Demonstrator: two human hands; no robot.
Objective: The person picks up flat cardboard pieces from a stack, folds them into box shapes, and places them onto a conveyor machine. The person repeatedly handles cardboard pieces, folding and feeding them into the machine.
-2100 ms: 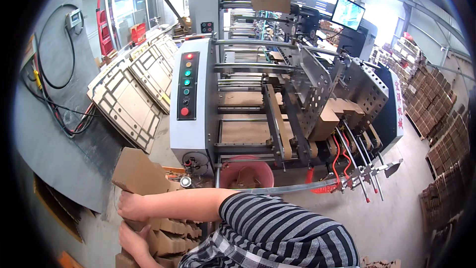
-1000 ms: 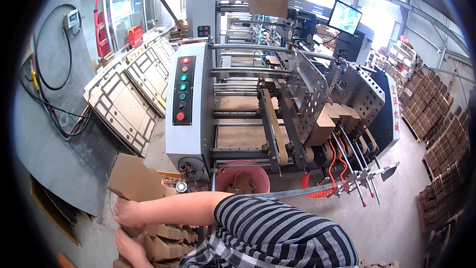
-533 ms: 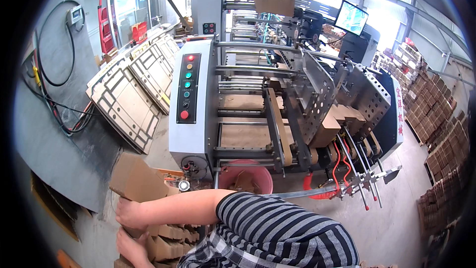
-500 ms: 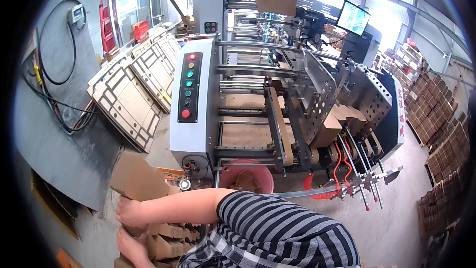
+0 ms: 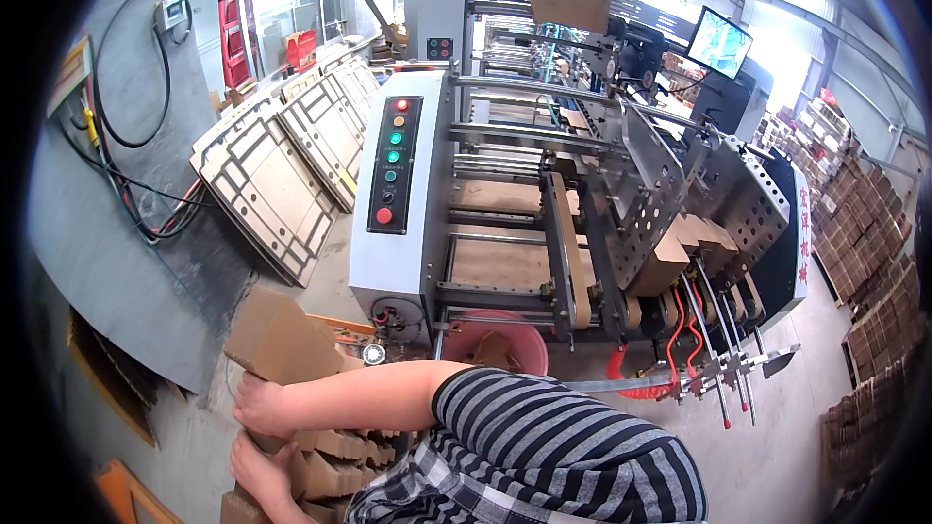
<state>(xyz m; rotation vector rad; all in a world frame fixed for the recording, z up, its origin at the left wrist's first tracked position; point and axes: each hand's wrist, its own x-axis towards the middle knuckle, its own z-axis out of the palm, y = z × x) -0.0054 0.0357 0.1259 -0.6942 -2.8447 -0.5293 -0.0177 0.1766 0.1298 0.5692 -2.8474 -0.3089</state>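
At the lower left, a brown bundle of flat cardboard pieces (image 5: 277,330) stands tilted above a larger pile of cardboard pieces (image 5: 335,475). My right arm, in a striped sleeve, reaches across to it. My right hand (image 5: 262,406) is closed on the bundle's lower left edge, its fingertips partly hidden. Just below, my left hand (image 5: 258,469) presses its curled fingers against cardboard beneath the bundle. Its thumb points toward the right hand, and its fingertips are out of sight behind the cardboard.
A large grey machine (image 5: 398,267) with a button panel, belts and rails fills the middle. Folded cardboard (image 5: 670,257) sits at its outlet. Below stands a pink tub (image 5: 532,344). Wooden die boards (image 5: 272,184) lean at the left; stacked cardboard (image 5: 864,252) lines the right.
The view has turned slightly left, so the machine appears farther right. Both hands stay at the cardboard, with hardly any shift in their grip.
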